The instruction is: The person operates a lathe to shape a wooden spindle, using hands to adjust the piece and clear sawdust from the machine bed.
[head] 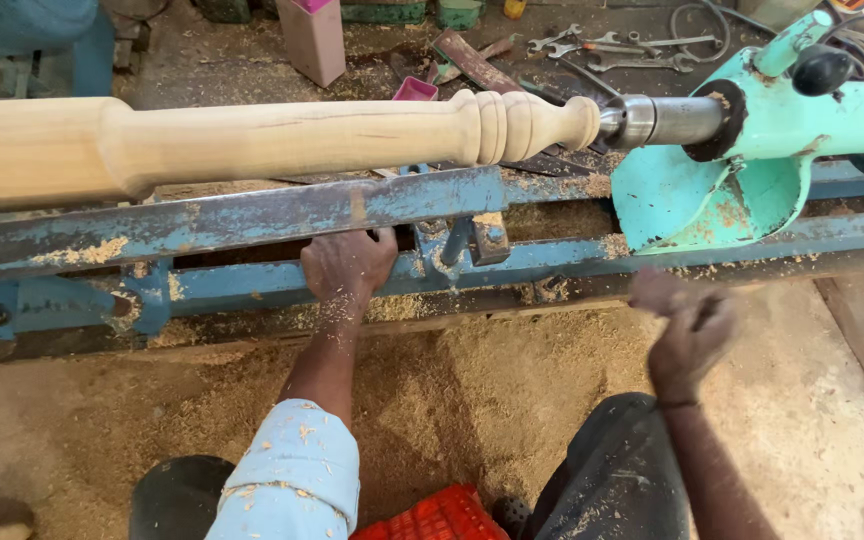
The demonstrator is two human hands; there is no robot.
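Observation:
A long turned wooden spindle point(282, 135) with carved beads near its right end sits on a blue wood lathe. Its tip rests against the steel centre of the turquoise tailstock point(752, 150). My left hand point(347, 265) reaches under the long blue tool rest bar point(232, 215) and grips the lathe bed rail point(572, 258) beside the rest's clamp point(487, 238). My right hand point(687, 325) hovers blurred in front of the bed below the tailstock, fingers loosely curled, holding nothing I can see.
Sawdust point(432, 390) covers the floor in front of the lathe. Spanners point(612, 45) and scrap lie on the ground behind it, with a pink block point(312, 38). A red crate point(432, 518) is between my knees.

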